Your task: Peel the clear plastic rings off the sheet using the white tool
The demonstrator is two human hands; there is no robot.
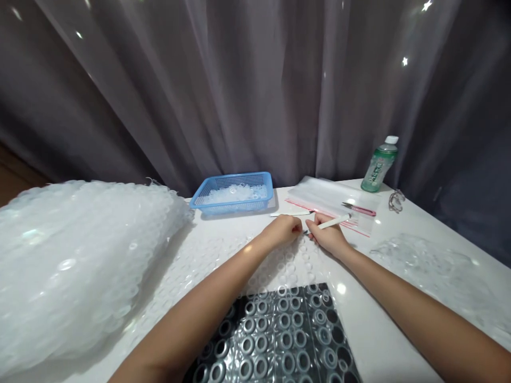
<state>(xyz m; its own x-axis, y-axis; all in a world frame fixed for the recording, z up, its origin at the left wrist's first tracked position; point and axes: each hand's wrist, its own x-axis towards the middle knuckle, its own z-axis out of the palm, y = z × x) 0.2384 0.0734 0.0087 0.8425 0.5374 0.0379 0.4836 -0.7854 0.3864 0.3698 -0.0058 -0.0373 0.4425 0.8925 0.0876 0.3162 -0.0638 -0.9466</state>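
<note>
Rings: clear, in rows, spread across the middle of the table from its near side up to your hands; the near rows show against a black mat.
Right hand: your fingers are closed around a white-handled tool, held like a pen, its dark tip slanting down to the left, close beside your other hand.
Left hand: your fingers are curled at the far end of the rows; whether they pinch a ring you cannot tell from this angle.
Spare white tool: lying flat just on the far side of your hands.
Blue basket: far and left of your hands, holding a heap of small clear pieces.
Bulky bundle: pale, see-through and ring-covered, filling the left side.
Plastic bags: clear with red edges, far and right of your hands, pink-handled snips resting on top.
Green bottle: white-capped, at the far right, near a small brownish item too unclear to name.
Clear plastic: crumpled, to the right, beyond your right forearm.
Curtain: grey, hanging behind the far edge.
</note>
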